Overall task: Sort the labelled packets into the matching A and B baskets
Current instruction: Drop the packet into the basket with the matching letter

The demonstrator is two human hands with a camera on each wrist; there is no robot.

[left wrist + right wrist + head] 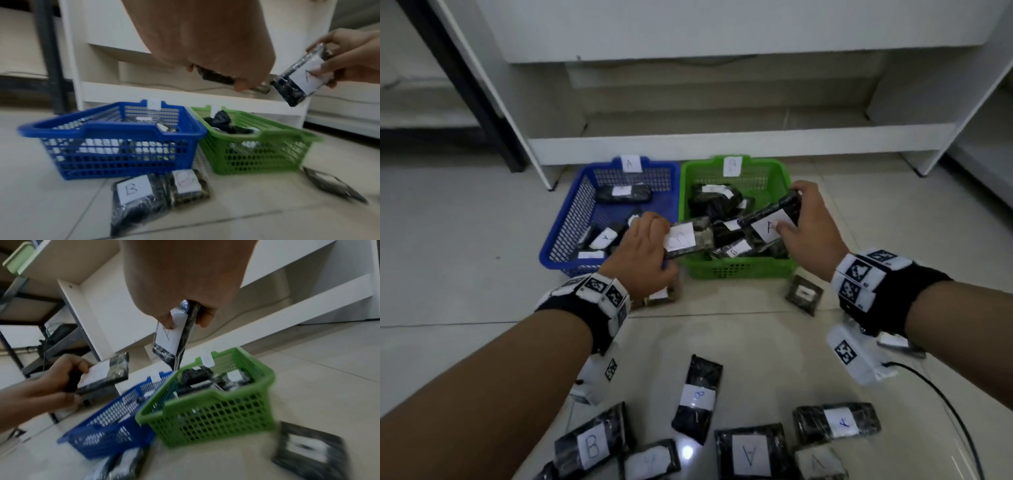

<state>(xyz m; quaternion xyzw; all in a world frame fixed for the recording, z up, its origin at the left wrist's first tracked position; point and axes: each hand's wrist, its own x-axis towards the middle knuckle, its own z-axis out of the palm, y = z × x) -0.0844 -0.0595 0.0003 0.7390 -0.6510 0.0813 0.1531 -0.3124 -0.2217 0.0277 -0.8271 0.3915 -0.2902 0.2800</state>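
The blue basket (571, 219) tagged A and the green basket (739, 270) tagged B stand side by side on the floor, both with dark packets inside. My left hand (643, 246) grips a packet labelled B (685, 240) in the air above the line where the two baskets meet. My right hand (808, 222) pinches a packet labelled A (770, 219) and holds it tilted over the green basket. The left wrist view shows the A packet (298, 81) hanging high above the green basket (263, 155). In the right wrist view the A packet (170, 340) points down.
Several loose labelled packets lie on the tiles near me, among them a B packet (697, 397) and an A packet (751, 452). Two B packets (135, 191) lie before the blue basket, another packet (804, 294) right of the green one. A white shelf unit (722, 137) stands behind.
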